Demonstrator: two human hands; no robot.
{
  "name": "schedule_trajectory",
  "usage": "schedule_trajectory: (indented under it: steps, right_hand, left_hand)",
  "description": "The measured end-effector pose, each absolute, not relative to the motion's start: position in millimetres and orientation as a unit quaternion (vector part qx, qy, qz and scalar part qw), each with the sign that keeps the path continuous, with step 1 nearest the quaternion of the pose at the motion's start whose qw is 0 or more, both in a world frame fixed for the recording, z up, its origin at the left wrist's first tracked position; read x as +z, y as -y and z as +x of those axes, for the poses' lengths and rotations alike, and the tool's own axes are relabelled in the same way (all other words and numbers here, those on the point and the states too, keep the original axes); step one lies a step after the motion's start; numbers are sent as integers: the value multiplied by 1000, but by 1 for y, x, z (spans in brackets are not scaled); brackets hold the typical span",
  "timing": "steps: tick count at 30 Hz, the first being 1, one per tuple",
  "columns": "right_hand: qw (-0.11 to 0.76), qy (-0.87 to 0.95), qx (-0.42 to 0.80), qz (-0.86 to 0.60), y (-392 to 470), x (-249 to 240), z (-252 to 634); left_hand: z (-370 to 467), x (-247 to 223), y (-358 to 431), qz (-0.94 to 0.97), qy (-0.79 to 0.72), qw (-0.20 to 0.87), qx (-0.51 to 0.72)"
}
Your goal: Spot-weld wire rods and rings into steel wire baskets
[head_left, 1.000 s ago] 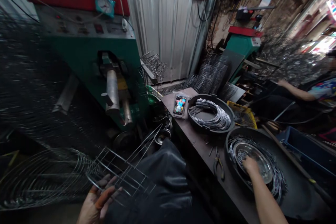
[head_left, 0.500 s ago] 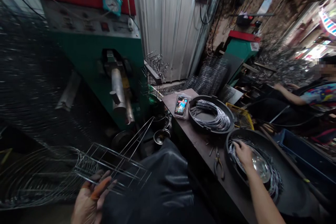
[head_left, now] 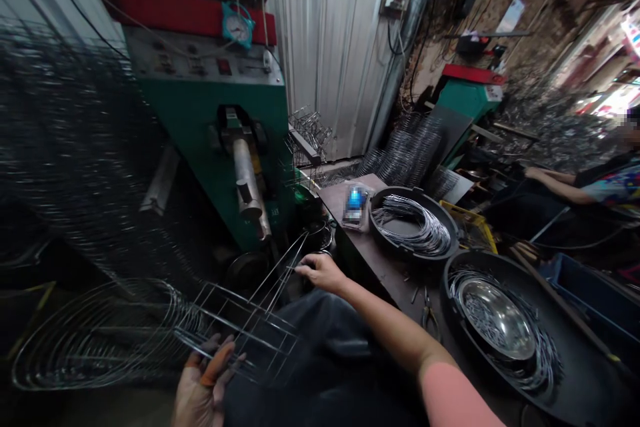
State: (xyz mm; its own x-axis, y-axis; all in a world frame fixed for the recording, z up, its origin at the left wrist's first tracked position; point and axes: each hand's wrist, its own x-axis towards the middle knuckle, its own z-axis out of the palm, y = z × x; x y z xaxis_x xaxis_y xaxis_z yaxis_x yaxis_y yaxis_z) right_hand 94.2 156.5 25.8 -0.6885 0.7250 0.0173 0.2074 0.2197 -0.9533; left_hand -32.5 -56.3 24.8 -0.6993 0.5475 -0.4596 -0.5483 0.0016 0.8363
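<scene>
My left hand (head_left: 207, 373), orange tape around one finger, is closed on a wire rack (head_left: 250, 327) of thin metal rods held low over the dark apron (head_left: 325, 333). Two long prongs rise from the rack toward the green machine. My right hand (head_left: 323, 272) is pinched beside the prong tips, with what looks like a thin piece of wire at its fingertips. On the right, a metal bowl (head_left: 495, 320) holding small metal bits sits in a large black pan (head_left: 585, 360), among loose wires (head_left: 545, 353).
Ahead stands a green machine (head_left: 200, 127) with a projecting metal arm. The bench (head_left: 367, 250) carries a phone (head_left: 355, 205), pliers (head_left: 429, 317) and a black tray (head_left: 380, 240) of wire rings. Wire coils (head_left: 100, 340) lie at left. Another person (head_left: 565, 183) sits at right.
My right hand has left the black pan and moved left to the rack's prongs. My left hand keeps hold of the rack. The view has shifted somewhat left.
</scene>
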Motion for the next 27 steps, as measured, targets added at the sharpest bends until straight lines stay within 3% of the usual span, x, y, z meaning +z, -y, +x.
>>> schedule_trajectory:
  steps: [27]
  right_hand:
    - [310, 582, 689, -301, -160, 19, 59]
  left_hand:
    - [-33, 17, 34, -21, -569, 351, 743]
